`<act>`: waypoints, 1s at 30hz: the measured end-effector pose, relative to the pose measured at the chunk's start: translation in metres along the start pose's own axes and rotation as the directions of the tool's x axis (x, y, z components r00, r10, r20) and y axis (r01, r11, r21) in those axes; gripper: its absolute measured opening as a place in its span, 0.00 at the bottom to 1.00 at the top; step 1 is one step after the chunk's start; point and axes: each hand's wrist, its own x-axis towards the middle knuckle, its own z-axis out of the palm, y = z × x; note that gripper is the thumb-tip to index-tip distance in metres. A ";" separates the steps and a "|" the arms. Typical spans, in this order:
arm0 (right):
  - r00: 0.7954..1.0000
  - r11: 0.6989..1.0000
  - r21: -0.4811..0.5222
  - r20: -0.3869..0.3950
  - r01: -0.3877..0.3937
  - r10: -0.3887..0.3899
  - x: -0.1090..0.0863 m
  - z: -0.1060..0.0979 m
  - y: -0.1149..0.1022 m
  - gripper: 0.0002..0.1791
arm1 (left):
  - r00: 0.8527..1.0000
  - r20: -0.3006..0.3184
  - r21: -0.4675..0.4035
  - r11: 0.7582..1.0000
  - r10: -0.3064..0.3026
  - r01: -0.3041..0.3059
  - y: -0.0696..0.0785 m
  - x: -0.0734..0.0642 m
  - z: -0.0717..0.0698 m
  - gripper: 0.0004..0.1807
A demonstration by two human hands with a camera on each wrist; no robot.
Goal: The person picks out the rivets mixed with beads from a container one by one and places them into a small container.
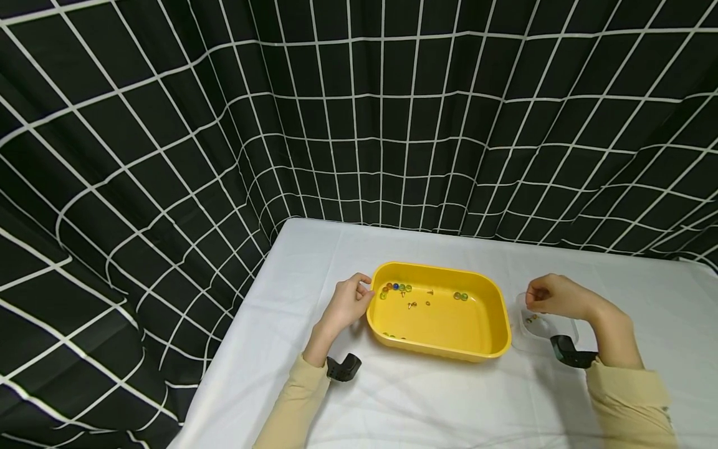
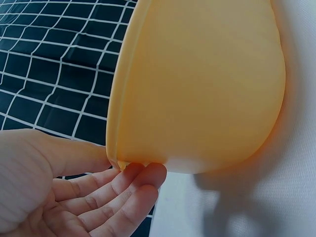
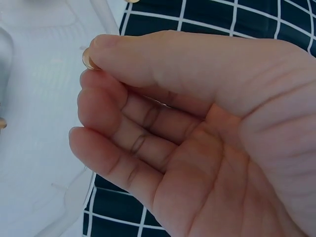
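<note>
A yellow plastic basin (image 1: 449,324) stands on the table, with glass marbles (image 1: 396,287) and several small gold thumbtacks (image 1: 414,304) scattered inside. At its left end my left hand (image 1: 350,300) grips the rim, thumb on top and fingertips below in the left wrist view. Over a clear plastic container (image 1: 552,343) to the right, my right hand (image 1: 561,296) pinches a gold thumbtack (image 3: 88,59) between thumb and forefinger. Its round head peeks out past the thumb tip; the rest is hidden. A few small gold bits (image 1: 530,318) lie in the container.
The white cloth-covered table (image 1: 426,399) carries both containers, set side by side with a narrow gap. Behind and to the left hangs a black curtain (image 1: 392,125) with a white grid. Black straps with devices (image 1: 343,367) sit on both wrists.
</note>
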 end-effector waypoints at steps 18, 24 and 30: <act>1.000 1.000 0.001 -0.010 -0.010 0.010 -0.003 0.000 0.003 0.05 | 1.000 0.001 0.000 1.000 0.010 -0.010 -0.001 0.000 0.000 0.15; 1.000 1.000 -0.001 -0.006 -0.007 0.007 -0.001 0.000 0.001 0.05 | 1.000 -0.002 -0.002 1.000 0.009 -0.009 -0.002 0.000 0.000 0.15; 1.000 1.000 0.009 -0.012 0.002 -0.002 0.004 -0.001 -0.005 0.03 | 1.000 -0.006 0.000 1.000 0.010 -0.010 -0.002 0.000 0.000 0.15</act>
